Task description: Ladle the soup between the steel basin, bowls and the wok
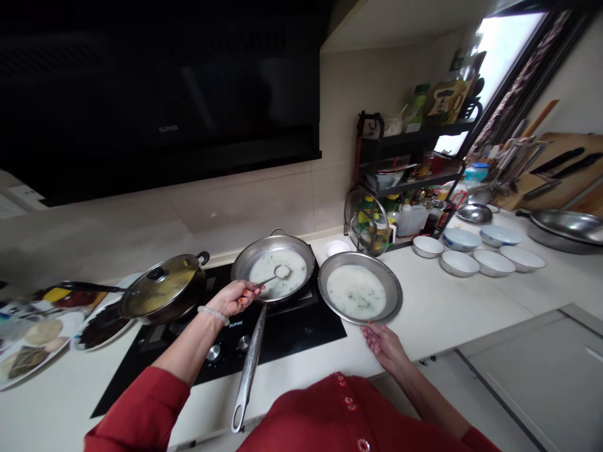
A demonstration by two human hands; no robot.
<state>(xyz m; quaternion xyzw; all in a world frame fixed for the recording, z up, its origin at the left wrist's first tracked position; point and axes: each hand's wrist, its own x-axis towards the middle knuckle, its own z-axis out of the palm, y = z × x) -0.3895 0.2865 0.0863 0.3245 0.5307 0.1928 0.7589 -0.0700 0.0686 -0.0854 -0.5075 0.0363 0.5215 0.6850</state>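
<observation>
My left hand [235, 297], with a beaded bracelet at the wrist, is closed round the handle of a metal spoon [267, 282]. The spoon's bowl is over the steel frying pan [239, 258] on the stove, filled with white soup [271, 257] flecked with green. To the right a wide metal basin [396, 295] of similar white soup [353, 285] stands partly at the stove's edge. My right hand [384, 344] grips the near rim of this basin, fingers curled beneath it. The pan's long handle [252, 364] points toward me, untouched.
A lidded wok [162, 292] sits on the left burner, beside plates of food [35, 358]. Several bowls [459, 263] stand on the right counter, near a spice rack [409, 182] with a glass lid [365, 220] leaning on it. A range hood [164, 113] hangs above.
</observation>
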